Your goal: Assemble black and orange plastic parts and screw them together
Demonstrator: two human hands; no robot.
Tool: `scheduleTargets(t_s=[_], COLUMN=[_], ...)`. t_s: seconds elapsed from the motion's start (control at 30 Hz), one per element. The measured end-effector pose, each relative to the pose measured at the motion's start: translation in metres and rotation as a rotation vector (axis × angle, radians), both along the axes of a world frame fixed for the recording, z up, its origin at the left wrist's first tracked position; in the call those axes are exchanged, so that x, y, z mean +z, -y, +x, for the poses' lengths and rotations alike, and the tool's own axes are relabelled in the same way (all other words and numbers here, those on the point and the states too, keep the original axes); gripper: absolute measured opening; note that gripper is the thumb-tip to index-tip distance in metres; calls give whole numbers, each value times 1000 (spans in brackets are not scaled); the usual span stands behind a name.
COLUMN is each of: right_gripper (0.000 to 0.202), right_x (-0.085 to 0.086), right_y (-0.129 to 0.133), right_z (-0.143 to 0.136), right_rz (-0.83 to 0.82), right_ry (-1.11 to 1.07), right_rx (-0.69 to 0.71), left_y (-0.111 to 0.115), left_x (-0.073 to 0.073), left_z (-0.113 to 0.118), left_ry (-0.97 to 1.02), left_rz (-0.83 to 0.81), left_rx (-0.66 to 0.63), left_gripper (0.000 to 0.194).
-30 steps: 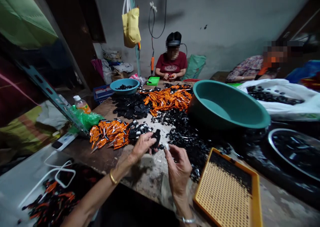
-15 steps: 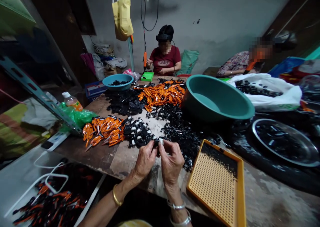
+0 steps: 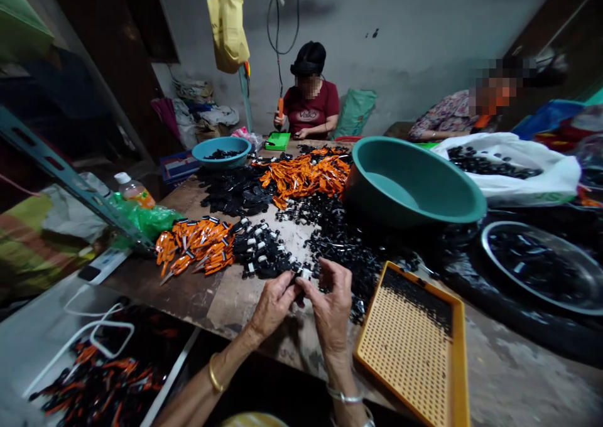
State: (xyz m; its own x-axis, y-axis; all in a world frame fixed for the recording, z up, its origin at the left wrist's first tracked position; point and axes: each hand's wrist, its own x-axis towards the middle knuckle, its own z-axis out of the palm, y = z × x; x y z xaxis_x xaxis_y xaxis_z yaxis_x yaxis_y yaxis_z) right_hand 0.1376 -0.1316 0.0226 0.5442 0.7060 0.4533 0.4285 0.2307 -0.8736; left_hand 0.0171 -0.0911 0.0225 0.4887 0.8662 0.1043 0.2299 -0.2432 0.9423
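Between the thumb and fingers of my left hand [image 3: 274,302] is a small black part with a white piece [image 3: 304,274] on it. My right hand [image 3: 333,298] is beside it, the thumb tip at the part and the index finger raised away from it. Just beyond my hands lies a pile of black parts with white pieces [image 3: 261,249]. A heap of loose black parts [image 3: 342,245] spreads to the right of that. Orange-and-black pieces [image 3: 198,248] are piled to the left.
A yellow perforated tray [image 3: 459,370] holding tiny black pieces lies to my right. Behind it stand a large green basin [image 3: 424,188], a metal dish [image 3: 490,251] and a white bag [image 3: 560,172]. A blue basin [image 3: 242,154] sits at the back. Two people work across the table.
My right index finger has lifted off the part, spreading away from the thumb. The part stays in my left hand. Across the table, the person in red has lowered the orange tool to the green tray.
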Motion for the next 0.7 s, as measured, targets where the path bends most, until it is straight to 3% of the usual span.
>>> scheduleTargets(t_s=[0.1,0.2,0.27,0.4,0.5,0.6,0.7], right_gripper=[23,23,29,56,41,26,24], right_x=[-12,-28,-35,-36,-37,-42,-51], right_y=[4,2,-2,-5,4,18,31], right_z=[2,-1,-2,5,11,9,0], right_rz=[-96,-128,-124,-122,-208,-242,-246], right_ry=[-86,-167,-223,-365,-349,-258,-166], right_rx=[169,152,153,220,275,317,336], left_y=[0,-10,-25,-80,-129,-167,-185], left_x=[-6,-9,-3,29,49,48,37], left_z=[-9,-14,-17,-33,-49,-58,-56], left_ry=[-40,-230,-388,-702,-955,-1052,-1122], left_rz=[49,210,307,437,500,489,499], left_rx=[-93,-152,-147,133,290,282,270], left_gripper=[19,17,20,29,30,24,21])
